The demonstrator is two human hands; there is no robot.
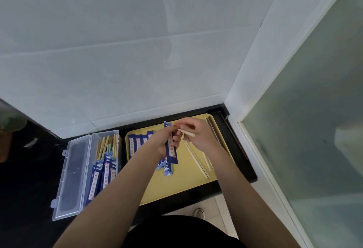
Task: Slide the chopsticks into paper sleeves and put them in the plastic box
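1. Nearest, the clear plastic box (78, 179) lies open on the black counter (29, 179), with sleeved chopsticks (107, 161) inside.
2. Beside it, a yellow tray (176, 184) holds loose chopsticks (196, 159) and spare sleeves (137, 142).
3. Above the tray, the left hand (165, 141) grips a blue paper sleeve (171, 149).
4. The right hand (198, 133) pinches a chopstick pair (187, 132) at the sleeve's mouth.

Nothing here can be read. The blue paper sleeve (171, 150) I hold has a pale strip with small red marks, too blurred to make out. The same strips run down the sleeves in the plastic box (104, 171) at nine o'clock from my hands, and on the loose sleeves (137, 142) on the tray; all are illegible.
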